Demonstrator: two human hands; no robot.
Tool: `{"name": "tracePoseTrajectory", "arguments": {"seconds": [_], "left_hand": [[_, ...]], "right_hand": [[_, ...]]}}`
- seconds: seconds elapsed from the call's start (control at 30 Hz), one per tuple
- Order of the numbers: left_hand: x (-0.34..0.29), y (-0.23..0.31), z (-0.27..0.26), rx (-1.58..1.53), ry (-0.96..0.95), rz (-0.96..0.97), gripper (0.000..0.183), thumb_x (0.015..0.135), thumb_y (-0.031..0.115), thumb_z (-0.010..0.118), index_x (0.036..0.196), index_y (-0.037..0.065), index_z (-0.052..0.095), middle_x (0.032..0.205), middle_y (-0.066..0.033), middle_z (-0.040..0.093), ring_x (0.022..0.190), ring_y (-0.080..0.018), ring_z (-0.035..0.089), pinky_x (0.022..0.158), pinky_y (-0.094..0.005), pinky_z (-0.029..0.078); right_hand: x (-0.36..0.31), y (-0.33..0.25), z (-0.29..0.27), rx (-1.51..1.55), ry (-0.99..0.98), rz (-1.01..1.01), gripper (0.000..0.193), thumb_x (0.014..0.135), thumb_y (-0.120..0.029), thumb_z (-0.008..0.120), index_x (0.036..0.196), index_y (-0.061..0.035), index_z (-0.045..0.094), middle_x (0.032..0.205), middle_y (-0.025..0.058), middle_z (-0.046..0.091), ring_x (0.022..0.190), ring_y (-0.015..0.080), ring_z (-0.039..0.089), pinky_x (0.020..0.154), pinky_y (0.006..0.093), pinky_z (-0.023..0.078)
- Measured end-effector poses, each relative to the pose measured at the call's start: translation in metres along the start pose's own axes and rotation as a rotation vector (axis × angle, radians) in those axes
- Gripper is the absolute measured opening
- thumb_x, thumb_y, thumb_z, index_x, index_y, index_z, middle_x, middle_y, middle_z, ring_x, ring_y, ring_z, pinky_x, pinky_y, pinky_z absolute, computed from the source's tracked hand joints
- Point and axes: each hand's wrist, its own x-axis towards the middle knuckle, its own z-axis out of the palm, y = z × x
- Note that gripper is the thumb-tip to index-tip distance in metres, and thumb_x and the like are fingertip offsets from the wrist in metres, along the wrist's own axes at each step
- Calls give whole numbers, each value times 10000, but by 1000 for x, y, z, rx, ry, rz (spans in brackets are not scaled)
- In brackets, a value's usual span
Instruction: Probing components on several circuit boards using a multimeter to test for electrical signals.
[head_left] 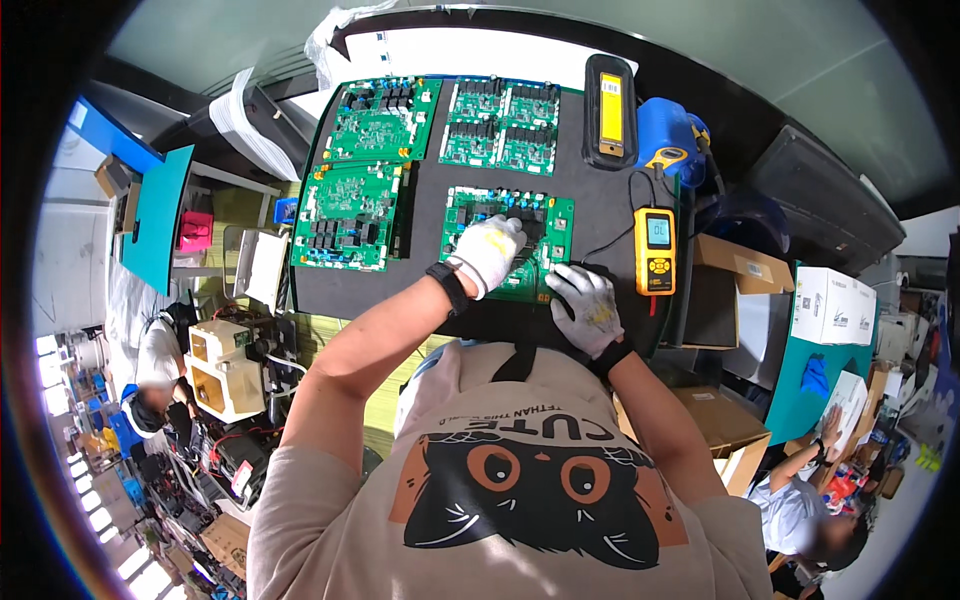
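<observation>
Green circuit board [500, 235] lies flat on the black mat [590, 215], near its front edge, directly ahead of me. Both hands gloved. My left hand [488, 252] is over the board's middle, fingers curled shut around a dark probe-like tool whose tip meets the components; I cannot make out the tip itself. My right hand [588, 308] rests at the board's lower right corner, fingers bent on the edge, pinning it rather than gripping.

Yellow meter [655, 250] sits just right of the board, its black lead running toward my hands. More green boards [345, 215] lie further left and behind.

Judgement: doing this well calls for a steady tip on one contact only, the right hand holding the board from sliding, the lead kept off neighbouring parts, and the meter's screen in sight.
</observation>
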Motion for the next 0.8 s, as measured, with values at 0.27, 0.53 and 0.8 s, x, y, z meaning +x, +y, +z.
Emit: {"name": "tracePoseTrajectory", "arguments": {"seconds": [0.27,0.53,0.8], "left_hand": [[2,3,-3,33,-58,-38,106,804,115,575,876,93,649,959,-125,619,933,-312,624,735,-419,539],[1,1,0,15,-64,-42,121,835,134,558,899,92,653,965,-128,617,932,-310,625,752,-422,533],[2,1,2,28,-34,-30,112,835,152,570,882,100,657,948,-124,625,918,-304,631,741,-421,534]], "right_hand": [[-2,1,3,-11,14,-9,384,804,-242,628,1184,-189,623,1278,8,568,1186,225,512,999,429,376],[-1,-1,2,-19,23,-16,385,796,-234,629,1178,-188,628,1278,10,575,1172,234,527,991,434,388],[1,-1,-1,-6,13,-11,382,793,-217,633,1173,-179,631,1271,24,583,1158,251,539,982,444,399]]}}
